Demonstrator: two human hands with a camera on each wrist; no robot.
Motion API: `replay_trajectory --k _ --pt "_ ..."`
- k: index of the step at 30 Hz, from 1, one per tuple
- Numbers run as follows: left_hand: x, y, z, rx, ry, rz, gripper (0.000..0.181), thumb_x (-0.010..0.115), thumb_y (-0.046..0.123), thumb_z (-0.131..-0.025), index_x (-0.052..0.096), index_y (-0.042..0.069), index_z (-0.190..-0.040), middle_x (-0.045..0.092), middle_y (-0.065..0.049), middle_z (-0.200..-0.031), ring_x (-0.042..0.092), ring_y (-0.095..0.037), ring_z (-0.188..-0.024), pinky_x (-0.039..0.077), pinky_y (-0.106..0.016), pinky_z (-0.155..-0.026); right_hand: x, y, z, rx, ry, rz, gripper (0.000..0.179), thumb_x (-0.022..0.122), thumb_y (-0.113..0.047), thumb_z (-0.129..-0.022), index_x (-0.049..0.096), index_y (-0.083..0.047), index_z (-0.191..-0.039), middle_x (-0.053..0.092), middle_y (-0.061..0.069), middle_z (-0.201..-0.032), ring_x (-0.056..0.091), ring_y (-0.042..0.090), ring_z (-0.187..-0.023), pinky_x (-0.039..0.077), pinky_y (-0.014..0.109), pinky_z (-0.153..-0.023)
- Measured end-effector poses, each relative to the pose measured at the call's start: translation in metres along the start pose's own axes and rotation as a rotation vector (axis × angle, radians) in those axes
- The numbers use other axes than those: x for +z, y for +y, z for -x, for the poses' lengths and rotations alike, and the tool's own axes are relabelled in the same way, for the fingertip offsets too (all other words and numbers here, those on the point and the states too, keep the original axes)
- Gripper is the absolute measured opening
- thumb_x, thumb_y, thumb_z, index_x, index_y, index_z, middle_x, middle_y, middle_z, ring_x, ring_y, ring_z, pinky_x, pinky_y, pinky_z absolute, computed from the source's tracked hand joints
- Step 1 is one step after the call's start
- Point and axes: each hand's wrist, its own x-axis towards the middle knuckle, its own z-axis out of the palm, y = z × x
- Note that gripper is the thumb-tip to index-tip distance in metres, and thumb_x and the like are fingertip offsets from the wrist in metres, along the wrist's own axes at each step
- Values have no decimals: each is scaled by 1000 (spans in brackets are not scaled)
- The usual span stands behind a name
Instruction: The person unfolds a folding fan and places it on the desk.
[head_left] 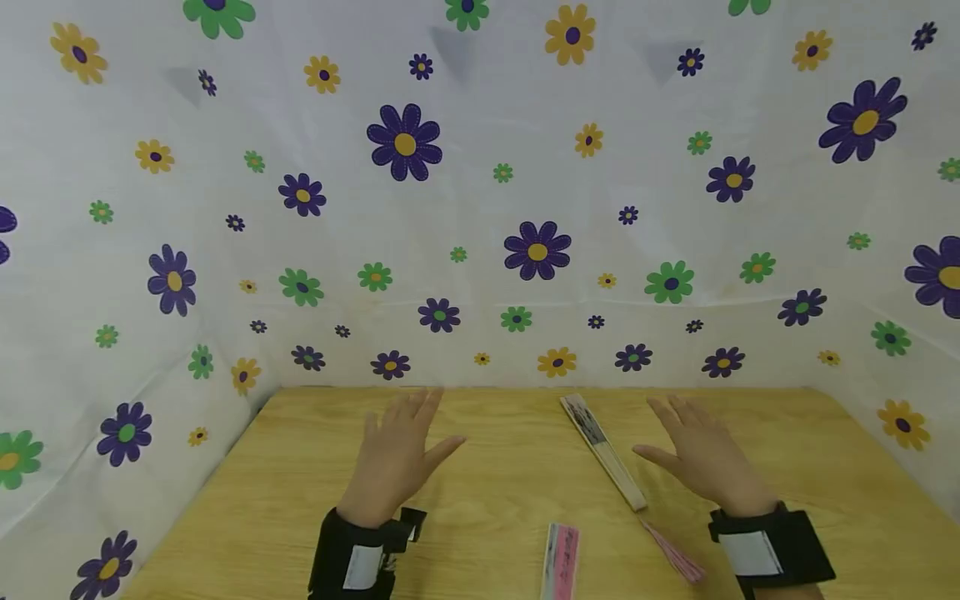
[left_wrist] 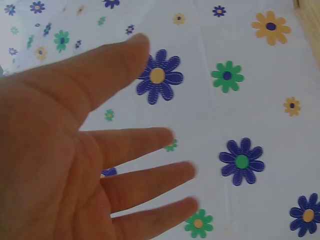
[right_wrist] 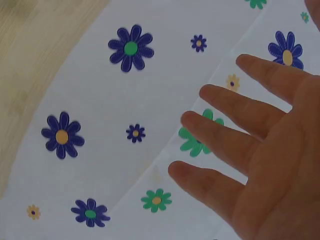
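Note:
My left hand (head_left: 395, 454) is held up over the left half of the table, fingers straight and thumb spread, with nothing in it. In the left wrist view its palm and extended fingers (left_wrist: 145, 187) show against the flowered cloth. On the other side, my right hand (head_left: 705, 457) is raised with fingers apart, also holding nothing. Nearest to it lies a folded fan (head_left: 617, 467), slanting across the table, with a pink tassel (head_left: 673, 552) at its near end. A narrow pink and white box (head_left: 561, 562) lies at the front edge of the head view, partly cut off.
The wooden table (head_left: 495, 467) reaches back to a white cloth (head_left: 465, 208) printed with purple, green and yellow flowers, which also runs along the left and right sides. Black bands (head_left: 772, 546) are strapped round both wrists.

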Motion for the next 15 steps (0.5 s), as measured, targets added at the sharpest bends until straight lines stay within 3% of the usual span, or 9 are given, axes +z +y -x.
replay_trajectory --k 2,4,6,8,11,15 --pt "-7 3 3 21 18 -15 61 66 38 -91 54 1 -137 64 -24 -125 59 -40 -109 52 -62 -88 6 -9 -8 34 -27 -7 67 68 -32 -90 48 14 -134 52 42 -128 47 55 -115 43 72 -90" --pt "-14 7 5 36 26 -14 56 68 36 -89 58 2 -133 70 -22 -115 66 -36 -94 60 -49 -71 13 -17 -15 93 -57 -25 61 71 -29 -87 55 16 -125 62 39 -116 58 50 -103 53 63 -84" --pt "-19 11 8 44 32 4 54 70 36 -88 61 4 -131 73 -19 -110 69 -33 -82 58 -38 -52 22 -23 -22 180 -91 -58 48 74 -27 -84 65 15 -104 70 30 -92 66 38 -82 60 49 -69" --pt "-23 16 11 54 38 23 53 71 35 -87 62 5 -130 75 -17 -106 69 -30 -78 54 -33 -45 31 -27 -26 258 -106 -83 35 78 -24 -80 68 10 -79 64 14 -67 59 23 -61 53 34 -51" --pt "-28 22 17 84 53 36 52 72 34 -87 63 7 -129 76 -16 -101 70 -28 -76 54 -33 -45 46 -29 -27 354 -119 -90 32 82 -19 -75 63 4 -63 46 3 -57 42 15 -52 37 26 -43" --pt "-32 29 22 107 37 37 52 71 33 -87 62 7 -131 76 -15 -103 70 -28 -83 60 -39 -56 62 -28 -24 400 -115 -50 28 83 -17 -72 67 6 -69 52 5 -58 50 19 -53 44 30 -44"
